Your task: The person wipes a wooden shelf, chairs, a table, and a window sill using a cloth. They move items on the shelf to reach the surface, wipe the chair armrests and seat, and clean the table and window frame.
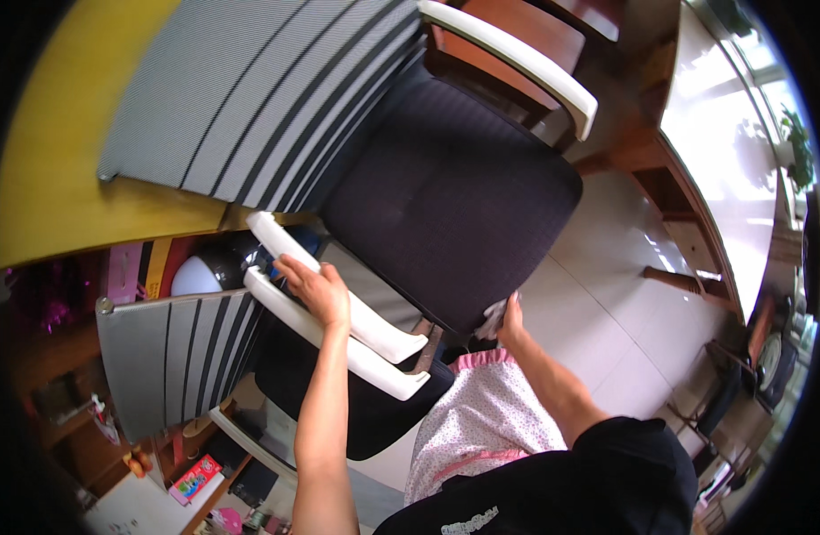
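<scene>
A chair with a dark padded seat, a grey striped mesh backrest and white armrests stands before me. My left hand rests on its near white armrest, fingers spread and holding nothing. Just beside that armrest lies the white armrest of a second striped chair. At the front corner of the dark seat, my right hand grips a crumpled whitish cloth against the seat's edge. The far white armrest curves along the opposite side.
The second chair's striped backrest stands at the left, below a yellow tabletop. A glossy-topped wooden table is at the right, over a tiled floor. Shelves with a red box are at lower left.
</scene>
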`<act>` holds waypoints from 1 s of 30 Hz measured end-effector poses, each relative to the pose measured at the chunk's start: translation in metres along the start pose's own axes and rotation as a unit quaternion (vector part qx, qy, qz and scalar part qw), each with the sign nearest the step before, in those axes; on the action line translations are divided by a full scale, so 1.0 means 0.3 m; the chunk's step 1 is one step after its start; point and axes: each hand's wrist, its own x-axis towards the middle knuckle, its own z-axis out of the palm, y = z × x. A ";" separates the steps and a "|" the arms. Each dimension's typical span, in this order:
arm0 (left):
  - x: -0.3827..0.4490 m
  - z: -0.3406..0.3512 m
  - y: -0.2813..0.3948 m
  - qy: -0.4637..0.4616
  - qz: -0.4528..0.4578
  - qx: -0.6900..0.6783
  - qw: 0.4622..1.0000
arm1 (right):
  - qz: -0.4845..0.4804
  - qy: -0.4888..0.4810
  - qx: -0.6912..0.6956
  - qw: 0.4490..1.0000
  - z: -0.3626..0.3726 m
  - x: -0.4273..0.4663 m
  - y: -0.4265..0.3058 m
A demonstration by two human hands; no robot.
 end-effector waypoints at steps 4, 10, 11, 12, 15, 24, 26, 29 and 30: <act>-0.004 0.007 -0.035 0.007 0.015 -0.032 0.999 | 0.051 -0.092 -0.185 0.977 -0.085 -0.054 -0.064; -0.044 -0.062 -0.023 -0.001 0.073 0.042 0.996 | -0.610 -0.012 -0.529 0.590 0.242 -0.037 -0.463; -0.059 -0.053 -0.029 -0.001 0.078 0.016 0.997 | -0.643 0.007 -0.577 0.504 0.324 -0.012 -0.505; -0.076 -0.035 -0.035 -0.002 0.085 -0.008 0.996 | -0.625 0.057 -0.636 0.449 0.398 0.001 -0.503; -0.095 -0.020 -0.032 0.011 0.082 0.000 0.997 | -0.572 0.125 -0.670 0.457 0.529 0.040 -0.473; -0.092 -0.057 -0.121 -0.008 0.045 -0.253 0.967 | -0.474 -0.521 -0.370 0.606 1.180 -0.597 -0.272; -0.104 -0.104 -0.138 0.019 0.011 -0.304 0.953 | -0.594 -0.501 -0.419 0.470 1.269 -0.648 -0.129; -0.136 -0.179 -0.183 0.099 -0.022 -0.316 0.943 | -0.659 -0.443 -0.512 0.328 1.193 -0.734 -0.032; -0.156 -0.197 -0.185 0.108 -0.050 -0.318 0.941 | -0.720 -0.420 -0.482 0.269 1.108 -0.748 -0.031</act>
